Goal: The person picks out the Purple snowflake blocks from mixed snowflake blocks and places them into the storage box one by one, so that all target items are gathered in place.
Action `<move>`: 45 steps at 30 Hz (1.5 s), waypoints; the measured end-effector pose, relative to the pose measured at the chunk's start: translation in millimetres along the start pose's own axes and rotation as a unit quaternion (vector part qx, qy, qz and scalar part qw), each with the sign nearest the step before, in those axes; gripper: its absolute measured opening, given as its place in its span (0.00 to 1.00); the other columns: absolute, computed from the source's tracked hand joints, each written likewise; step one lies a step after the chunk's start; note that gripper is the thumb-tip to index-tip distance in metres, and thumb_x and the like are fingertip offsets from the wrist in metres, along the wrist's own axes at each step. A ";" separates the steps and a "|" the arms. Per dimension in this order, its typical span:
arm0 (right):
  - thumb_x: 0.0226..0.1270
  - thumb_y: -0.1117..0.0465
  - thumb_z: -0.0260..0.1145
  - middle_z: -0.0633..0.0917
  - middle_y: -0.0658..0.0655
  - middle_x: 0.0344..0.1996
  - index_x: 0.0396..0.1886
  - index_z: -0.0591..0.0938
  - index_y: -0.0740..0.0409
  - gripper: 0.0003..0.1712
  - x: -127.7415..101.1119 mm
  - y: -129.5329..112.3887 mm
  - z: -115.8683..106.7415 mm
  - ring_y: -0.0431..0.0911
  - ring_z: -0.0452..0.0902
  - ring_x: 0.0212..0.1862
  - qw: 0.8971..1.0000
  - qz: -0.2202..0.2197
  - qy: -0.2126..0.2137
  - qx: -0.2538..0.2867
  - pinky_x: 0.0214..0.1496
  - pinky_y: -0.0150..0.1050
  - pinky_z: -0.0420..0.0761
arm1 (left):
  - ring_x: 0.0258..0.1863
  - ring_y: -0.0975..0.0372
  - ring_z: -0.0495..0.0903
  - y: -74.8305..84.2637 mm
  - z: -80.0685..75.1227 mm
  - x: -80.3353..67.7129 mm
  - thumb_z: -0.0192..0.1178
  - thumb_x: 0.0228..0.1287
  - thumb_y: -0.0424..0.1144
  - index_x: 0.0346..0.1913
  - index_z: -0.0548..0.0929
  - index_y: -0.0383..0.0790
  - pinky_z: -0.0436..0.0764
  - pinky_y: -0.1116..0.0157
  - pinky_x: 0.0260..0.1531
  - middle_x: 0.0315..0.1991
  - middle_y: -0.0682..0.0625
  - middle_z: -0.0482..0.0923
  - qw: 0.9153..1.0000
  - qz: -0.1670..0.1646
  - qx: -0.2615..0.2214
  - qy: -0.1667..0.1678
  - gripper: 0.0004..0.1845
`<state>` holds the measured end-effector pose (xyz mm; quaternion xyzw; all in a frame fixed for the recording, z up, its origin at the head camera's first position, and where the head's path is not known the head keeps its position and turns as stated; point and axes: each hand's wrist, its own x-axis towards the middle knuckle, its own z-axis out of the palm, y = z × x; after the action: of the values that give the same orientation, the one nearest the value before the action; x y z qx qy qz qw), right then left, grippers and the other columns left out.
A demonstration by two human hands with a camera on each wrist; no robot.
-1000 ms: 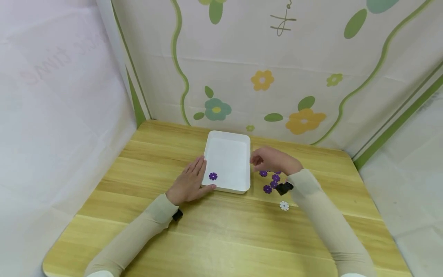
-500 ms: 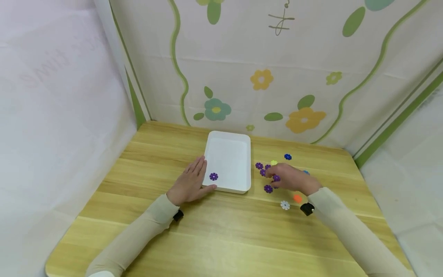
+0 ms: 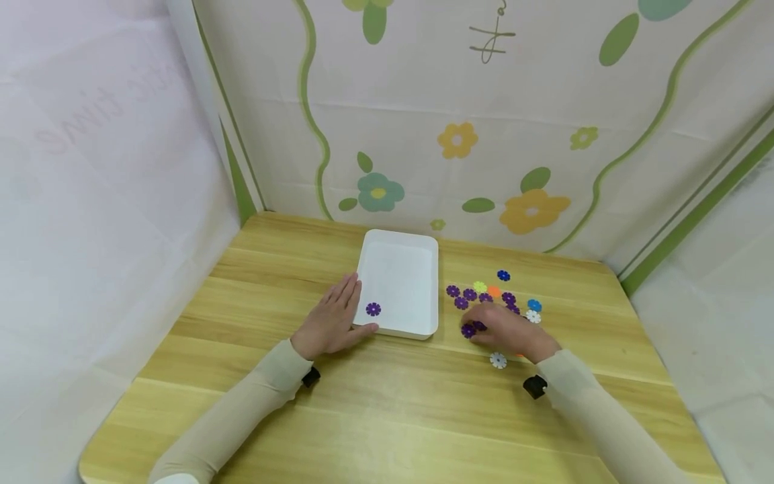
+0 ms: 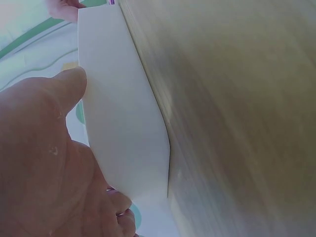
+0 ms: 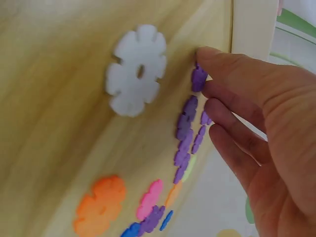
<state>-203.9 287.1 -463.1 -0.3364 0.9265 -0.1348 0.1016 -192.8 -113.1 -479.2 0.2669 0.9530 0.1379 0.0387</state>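
A purple flower sits on the desk, between the white tray and the desk's right edge. The right hand pinches it, thumb and finger close together. The left hand, fingers straight, touches the tray's near left corner. A white flower lies closer to the desk's front edge, a blue flower closer to its back edge.

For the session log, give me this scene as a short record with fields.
Left hand: fingers straight, at the left edge of the white tray
Right hand: thumb and fingertips at a purple flower-shaped disc; grip unclear
In tray: one purple disc, near-left corner
Right of tray: more purple discs, a yellow-green disc, orange discs, white discs
Surface: wooden table
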 end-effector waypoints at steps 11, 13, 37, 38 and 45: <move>0.65 0.62 0.78 0.90 0.55 0.52 0.54 0.89 0.57 0.18 7.1 5.3 -1.5 0.50 0.85 0.54 1.000 -0.003 0.002 0.026 0.58 0.50 0.88 | 0.87 0.42 0.43 3.2 -6.6 -1.2 0.49 0.78 0.68 0.83 0.48 0.24 0.50 0.44 0.85 0.86 0.31 0.40 1.000 -0.006 0.012 -0.010 0.55; 0.65 0.61 0.79 0.89 0.52 0.50 0.53 0.90 0.55 0.17 9.2 7.2 -2.9 0.46 0.84 0.52 1.000 0.001 -0.008 0.030 0.56 0.46 0.87 | 0.87 0.42 0.42 2.7 -5.8 -1.1 0.48 0.78 0.69 0.83 0.47 0.24 0.49 0.44 0.86 0.86 0.32 0.39 1.000 -0.006 0.011 -0.013 0.55; 0.82 0.60 0.63 0.91 0.54 0.38 0.41 0.91 0.52 0.11 32.4 24.4 -46.8 0.41 0.76 0.28 0.986 0.046 -0.091 0.128 0.34 0.33 0.79 | 0.87 0.43 0.40 2.9 -4.7 -0.7 0.48 0.78 0.69 0.83 0.46 0.25 0.48 0.45 0.86 0.87 0.33 0.37 1.000 -0.011 -0.004 -0.022 0.55; 0.82 0.59 0.62 0.91 0.54 0.39 0.42 0.91 0.52 0.12 35.2 24.7 -49.1 0.42 0.77 0.29 0.986 0.047 -0.089 0.131 0.36 0.33 0.79 | 0.88 0.43 0.40 3.1 -4.8 -0.6 0.48 0.78 0.69 0.84 0.45 0.26 0.48 0.45 0.86 0.87 0.34 0.37 1.000 -0.012 -0.004 -0.024 0.55; 0.82 0.57 0.63 0.92 0.56 0.43 0.47 0.92 0.52 0.12 61.4 13.1 -69.1 0.49 0.83 0.37 0.988 0.043 -0.067 0.130 0.42 0.37 0.84 | 0.87 0.43 0.41 3.3 -5.4 -1.6 0.48 0.78 0.69 0.84 0.46 0.26 0.48 0.45 0.86 0.87 0.34 0.37 1.000 -0.012 -0.007 -0.022 0.55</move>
<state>-277.2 269.2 -408.1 -0.2880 0.9059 -0.2268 0.2122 -190.5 -112.5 -473.1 0.2581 0.9541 0.1380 0.0629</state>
